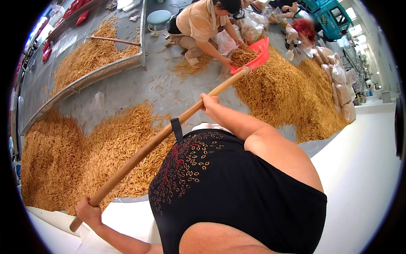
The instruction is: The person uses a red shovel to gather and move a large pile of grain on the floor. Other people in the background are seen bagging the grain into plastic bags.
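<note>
My left hand [89, 209] grips the lower end of a long wooden handle [148, 148] at the lower left. My right hand [208, 102] is closed round the same handle higher up, near the middle. At the handle's far end is a red plastic shovel head [262, 55] holding golden stick-shaped pieces [245, 54]. A co-worker [198, 21] crouches by it, both hands at a clear plastic bag beside the scoop. Big piles of the same pieces lie at the lower left [55, 165] and right [287, 93] on the grey floor [169, 84].
A low metal barrier [101, 74] borders another pile with a wooden-handled tool [114, 41]. Behind are a blue stool [158, 17], another person in red [302, 29], stacked bags [338, 84] and a teal vehicle [338, 19]. A white ledge [351, 152] runs at the right.
</note>
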`<state>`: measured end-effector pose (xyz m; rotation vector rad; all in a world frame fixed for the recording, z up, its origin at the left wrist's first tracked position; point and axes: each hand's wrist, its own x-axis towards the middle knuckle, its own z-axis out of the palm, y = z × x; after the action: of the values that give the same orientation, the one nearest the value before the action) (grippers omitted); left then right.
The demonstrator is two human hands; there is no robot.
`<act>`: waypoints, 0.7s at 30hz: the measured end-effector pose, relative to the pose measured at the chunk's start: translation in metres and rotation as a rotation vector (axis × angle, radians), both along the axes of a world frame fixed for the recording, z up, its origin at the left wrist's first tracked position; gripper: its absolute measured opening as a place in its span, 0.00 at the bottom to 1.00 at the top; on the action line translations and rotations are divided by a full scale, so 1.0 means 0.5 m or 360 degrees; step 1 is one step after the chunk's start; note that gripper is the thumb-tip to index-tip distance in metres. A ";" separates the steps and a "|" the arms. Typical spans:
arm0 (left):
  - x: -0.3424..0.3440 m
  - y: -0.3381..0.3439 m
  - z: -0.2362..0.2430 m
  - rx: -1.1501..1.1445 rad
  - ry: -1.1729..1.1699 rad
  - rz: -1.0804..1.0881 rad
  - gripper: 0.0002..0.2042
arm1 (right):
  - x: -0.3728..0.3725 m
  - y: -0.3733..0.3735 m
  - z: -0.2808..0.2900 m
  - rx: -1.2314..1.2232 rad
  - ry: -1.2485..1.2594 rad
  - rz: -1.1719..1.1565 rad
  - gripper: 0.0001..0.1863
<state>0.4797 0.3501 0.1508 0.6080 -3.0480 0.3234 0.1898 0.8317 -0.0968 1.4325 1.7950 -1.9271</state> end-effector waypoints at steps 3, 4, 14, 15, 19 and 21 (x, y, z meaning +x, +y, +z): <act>-0.042 -0.026 0.003 0.0101 -0.0081 0.0088 0.04 | -0.035 -0.020 0.027 0.0026 0.0094 -0.0103 0.17; -0.048 -0.033 -0.003 0.0128 -0.0086 0.0096 0.04 | -0.045 -0.028 0.033 0.0065 0.0106 -0.0120 0.18; -0.014 -0.086 -0.114 0.0097 -0.0150 -0.0073 0.05 | -0.012 -0.035 0.020 0.0186 0.0071 -0.0144 0.24; -0.020 -0.087 -0.134 0.0093 -0.0063 -0.0130 0.05 | 0.000 -0.013 -0.005 0.0130 0.0047 -0.0181 0.23; -0.059 -0.045 -0.047 -0.0199 0.0182 -0.0359 0.03 | 0.022 -0.002 -0.061 -0.0343 -0.0255 -0.0314 0.17; -0.093 -0.012 0.025 -0.0439 0.0181 -0.0442 0.02 | 0.027 -0.015 -0.103 -0.0512 -0.0402 -0.0352 0.15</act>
<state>0.4331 0.3442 0.1633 0.1788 -2.8527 0.6566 0.2033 0.8243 -0.1483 1.7180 1.1998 -1.9167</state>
